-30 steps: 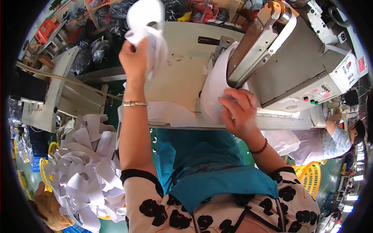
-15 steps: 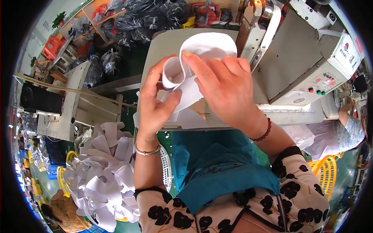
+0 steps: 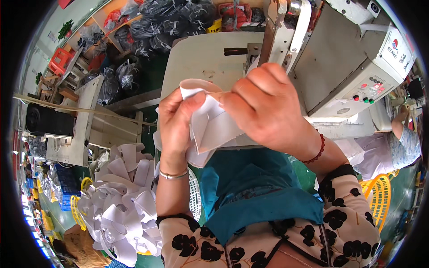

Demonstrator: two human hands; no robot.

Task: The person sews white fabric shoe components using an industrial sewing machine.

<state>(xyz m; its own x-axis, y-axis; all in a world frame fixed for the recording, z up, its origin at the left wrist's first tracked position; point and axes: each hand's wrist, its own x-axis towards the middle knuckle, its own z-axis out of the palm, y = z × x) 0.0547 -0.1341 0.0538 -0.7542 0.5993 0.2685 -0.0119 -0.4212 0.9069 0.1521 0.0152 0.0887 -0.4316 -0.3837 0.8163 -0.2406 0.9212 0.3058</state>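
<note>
Between my hands, above the front of the machine's table, is a curved white sheet piece (image 3: 214, 123), folded over with an open loop at its top. My left hand (image 3: 176, 118) is closed on its left side, thumb pressed over the upper edge. My right hand (image 3: 266, 107) is closed in a pinch at the piece's upper right edge, where a thin tan strip or edge stretches between the two hands. The right fingertips are partly hidden behind the knuckles.
A pale worktable (image 3: 192, 58) carries a grey machine (image 3: 339, 62) with a control panel at right. A large heap of white pieces (image 3: 125, 205) lies at lower left. Black bags (image 3: 178, 20) are piled at the back. A yellow basket (image 3: 379, 201) and another person's arm (image 3: 399, 125) are at right.
The white piece has come lower and turned, its wide loop no longer spread upward. My right hand has turned into a tight pinch and moved slightly right; the table behind is more exposed.
</note>
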